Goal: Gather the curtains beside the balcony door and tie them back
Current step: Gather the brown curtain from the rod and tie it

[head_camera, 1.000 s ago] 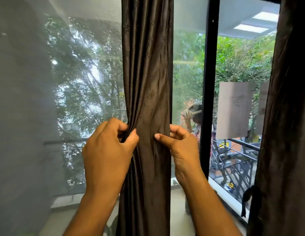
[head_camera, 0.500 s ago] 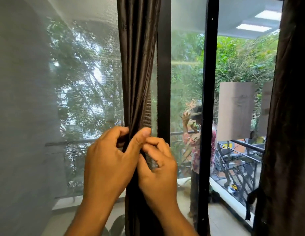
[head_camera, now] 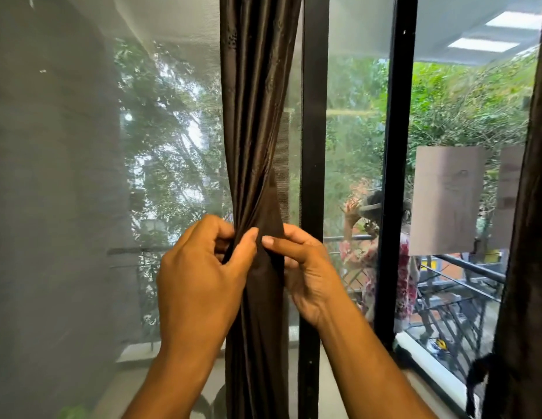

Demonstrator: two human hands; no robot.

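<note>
A dark brown curtain (head_camera: 257, 116) hangs in a narrow gathered bunch in front of the balcony door's black frame (head_camera: 314, 146). My left hand (head_camera: 200, 276) grips its left side at waist height, thumb and fingers pinching the folds. My right hand (head_camera: 306, 267) holds the right side of the same bunch, its fingertips meeting the left thumb. A second dark curtain (head_camera: 527, 237) hangs along the right edge, with a dark tie-back cord (head_camera: 475, 379) dangling beside it.
A grey mesh screen (head_camera: 67, 192) covers the left pane. A second black frame post (head_camera: 395, 176) stands right of the hands. A person is reflected in the glass (head_camera: 369, 246), with balcony railing (head_camera: 463, 279) and trees beyond.
The curtain went from a wide panel to a tight bunch. My right hand swept left to meet the left hand, then eased slightly right, still holding the folds.
</note>
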